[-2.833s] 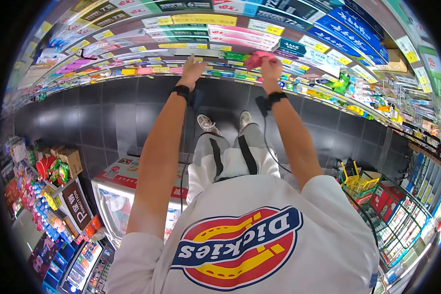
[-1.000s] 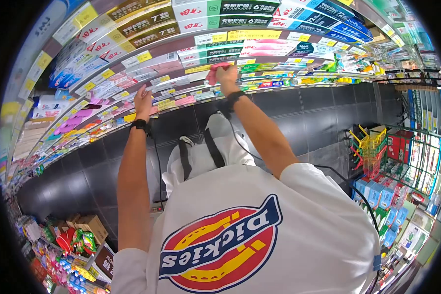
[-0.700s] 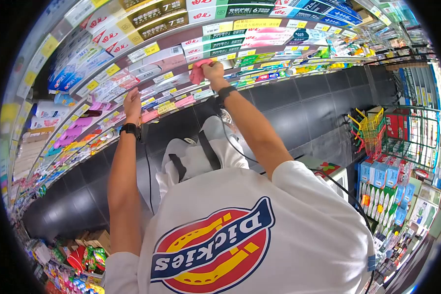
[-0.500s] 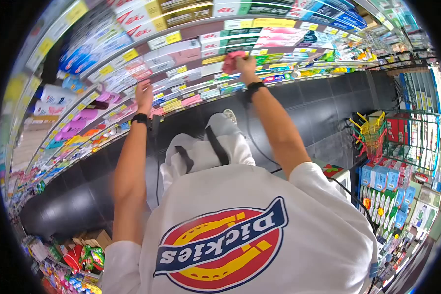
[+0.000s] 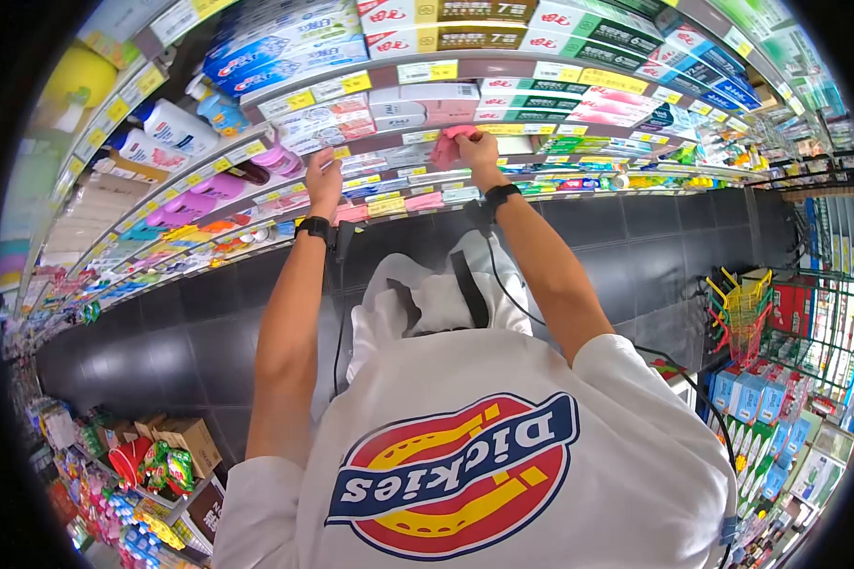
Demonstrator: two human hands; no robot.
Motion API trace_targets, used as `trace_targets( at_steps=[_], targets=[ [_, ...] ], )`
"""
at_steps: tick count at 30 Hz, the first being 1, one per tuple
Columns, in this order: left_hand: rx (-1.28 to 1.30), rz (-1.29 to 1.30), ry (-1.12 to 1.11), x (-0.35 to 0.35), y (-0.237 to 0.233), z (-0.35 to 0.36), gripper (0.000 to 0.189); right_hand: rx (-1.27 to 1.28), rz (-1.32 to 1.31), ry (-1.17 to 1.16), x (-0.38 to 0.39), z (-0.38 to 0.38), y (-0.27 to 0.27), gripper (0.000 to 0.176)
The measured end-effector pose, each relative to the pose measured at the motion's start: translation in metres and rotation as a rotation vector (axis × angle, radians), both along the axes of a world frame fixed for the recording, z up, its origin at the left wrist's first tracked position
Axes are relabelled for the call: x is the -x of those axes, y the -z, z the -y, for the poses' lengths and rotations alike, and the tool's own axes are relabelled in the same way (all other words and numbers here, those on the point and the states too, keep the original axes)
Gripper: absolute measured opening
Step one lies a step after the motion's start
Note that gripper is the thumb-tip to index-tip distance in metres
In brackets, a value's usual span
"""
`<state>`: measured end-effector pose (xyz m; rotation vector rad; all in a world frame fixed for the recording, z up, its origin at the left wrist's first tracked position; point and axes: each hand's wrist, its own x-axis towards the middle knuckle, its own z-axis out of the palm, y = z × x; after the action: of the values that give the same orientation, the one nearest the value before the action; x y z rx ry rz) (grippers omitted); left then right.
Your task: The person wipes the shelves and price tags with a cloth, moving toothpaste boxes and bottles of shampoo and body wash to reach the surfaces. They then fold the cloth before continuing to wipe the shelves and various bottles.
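**Obs. – both hands up at shop shelving, head view**

R hand (image 5: pixel 476 152): fingers curled tight round a pink cloth (image 5: pixel 449 145). The cloth is bunched in the grip and pressed against the front of a shelf (image 5: pixel 541 129), just below a row of white/pink boxes (image 5: pixel 425 102). It touches the strip of yellow price tags (image 5: pixel 503 129) on that shelf edge. Black wrist strap (image 5: pixel 499 194) on the R wrist, w/ a thin dark cable (image 5: pixel 512 294) hanging from it along the forearm.

L hand (image 5: pixel 323 177): well apart from R, one shelf level lower and to the left. Fingers loosely stretched, tips resting on the shelf front near small flat packs (image 5: pixel 375 185). Nothing seen in the grip. Black strap (image 5: pixel 313 228) on the L wrist too.

Surroundings:
- Shelves curve across the top of the view, packed w/ long toothpaste-type cartons, blue ones (image 5: pixel 275 52) upper left. Print too small to read.
- Dark tiled floor (image 5: pixel 636 237) below the shelving.
- Person's white shirt w/ red/yellow/blue logo (image 5: pixel 455 474) fills the bottom centre; light trousers (image 5: pixel 436 303) above it.
- Yellow wire basket (image 5: pixel 745 313) at right, by a rack of blue boxes (image 5: pixel 745 394).
- Open cardboard box (image 5: pixel 194 441) lower left, beside bright packets.
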<state>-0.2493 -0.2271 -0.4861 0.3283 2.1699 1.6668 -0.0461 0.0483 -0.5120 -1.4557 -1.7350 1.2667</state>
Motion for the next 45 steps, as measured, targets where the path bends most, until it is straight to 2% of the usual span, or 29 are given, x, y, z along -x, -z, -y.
trace_targets(
  at_steps=[3,6,9,10,11,12,13,14,16,17,18,19,20,21,22,24,26,27,28,30,33,34,35,36,39,42,43,44,45],
  targets=[
    [-0.032,0.027,-0.041,-0.007,-0.014,0.02,0.048,-0.008,0.011,-0.011,0.004,-0.014,0.033,0.039],
    [0.014,0.012,-0.086,-0.009,-0.008,0.028,0.052,-0.018,0.006,0.204,0.001,0.007,-0.001,0.032],
    [0.064,-0.036,-0.038,-0.008,0.001,0.026,0.06,0.155,-0.21,0.011,0.02,0.014,0.015,0.029],
    [0.042,-0.064,0.011,-0.006,0.016,0.017,0.061,-0.281,0.102,-0.039,0.03,0.017,0.054,0.03],
    [-0.066,-0.039,0.088,0.014,0.069,0.018,0.065,-0.298,0.11,-0.05,0.038,0.022,0.06,0.034],
    [-0.072,0.033,0.085,0.01,0.06,0.014,0.068,-0.316,0.118,-0.061,0.047,0.026,0.067,0.038],
    [-0.076,0.104,0.08,0.006,0.05,0.009,0.071,-0.225,0.153,-0.172,0.041,0.026,0.048,0.043],
    [-0.099,0.076,0.092,0.011,0.059,0.01,0.078,-0.237,0.109,-0.119,0.034,0.031,0.031,0.039],
    [0.041,0.092,0.094,0.025,0.077,0.017,0.086,-0.19,0.137,-0.044,0.017,0.019,0.022,0.032],
    [0.022,0.022,0.075,0.037,0.105,0.018,0.086,-0.126,0.062,0.04,0.005,0.014,0.006,0.027],
    [0.05,0.174,0.055,0.028,0.069,0.015,0.082,-0.054,-0.014,0.126,-0.013,0.007,-0.006,0.023],
    [0.112,0.075,0.022,0.042,0.105,0.009,0.081,-0.052,-0.182,0.065,-0.034,-0.007,-0.005,0.016],
    [0.165,-0.027,-0.012,0.059,0.139,0.0,0.08,0.082,-0.478,0.002,-0.05,-0.034,0.026,0.015],
    [0.338,-0.252,-0.071,0.048,0.124,-0.016,0.078,0.077,-0.479,0.029,-0.064,-0.056,0.016,0.013],
    [0.183,-0.175,-0.208,0.024,0.109,-0.034,0.087,0.085,-0.467,0.047,-0.088,-0.069,0.007,0.013],
    [0.235,-0.047,-0.259,-0.019,0.059,-0.058,0.099,0.128,-0.411,0.069,-0.143,-0.076,0.001,0.021],
    [0.181,0.071,-0.22,-0.039,0.035,-0.069,0.104,0.204,-0.374,0.07,-0.171,-0.089,-0.005,0.017],
    [0.157,0.131,-0.203,-0.048,0.024,-0.074,0.106,0.111,-0.201,0.16,-0.171,-0.088,-0.018,0.019],
    [0.118,0.16,-0.207,-0.055,0.018,-0.074,0.105,0.021,-0.027,0.244,-0.172,-0.085,-0.022,0.021],
    [0.175,0.119,-0.172,-0.057,0.002,-0.062,0.093,0.045,-0.016,0.184,-0.163,-0.065,-0.011,0.025],
    [0.306,-0.026,0.009,-0.04,0.0,-0.024,0.074,0.048,-0.029,0.093,-0.124,-0.047,0.033,0.031],
    [0.244,-0.001,0.026,-0.031,0.001,-0.016,0.067,0.025,-0.041,0.07,-0.108,-0.055,0.044,0.033],
    [0.183,0.025,0.044,-0.023,0.001,-0.009,0.061,-0.006,-0.053,0.051,-0.091,-0.068,0.054,0.036],
    [0.115,0.124,0.036,-0.012,0.006,0.001,0.058,0.124,-0.305,0.066,-0.073,-0.061,0.082,0.038],
    [0.097,0.367,0.075,0.028,0.035,0.031,0.054,0.029,-0.086,0.114,-0.031,-0.02,0.034,0.013],
    [0.121,0.033,0.254,0.042,0.051,0.047,0.051,0.033,-0.149,0.045,-0.008,0.009,-0.02,0.013],
    [0.151,0.065,0.336,0.04,0.022,0.05,0.049,0.058,-0.191,0.068,0.001,0.013,-0.02,0.012],
    [0.118,0.227,0.347,0.042,0.006,0.051,0.046,0.086,-0.23,0.095,0.01,0.018,-0.012,0.011],
    [0.163,0.184,0.411,0.051,0.008,0.058,0.043,0.112,-0.264,0.122,0.017,0.025,0.0,0.01]
  ],
)
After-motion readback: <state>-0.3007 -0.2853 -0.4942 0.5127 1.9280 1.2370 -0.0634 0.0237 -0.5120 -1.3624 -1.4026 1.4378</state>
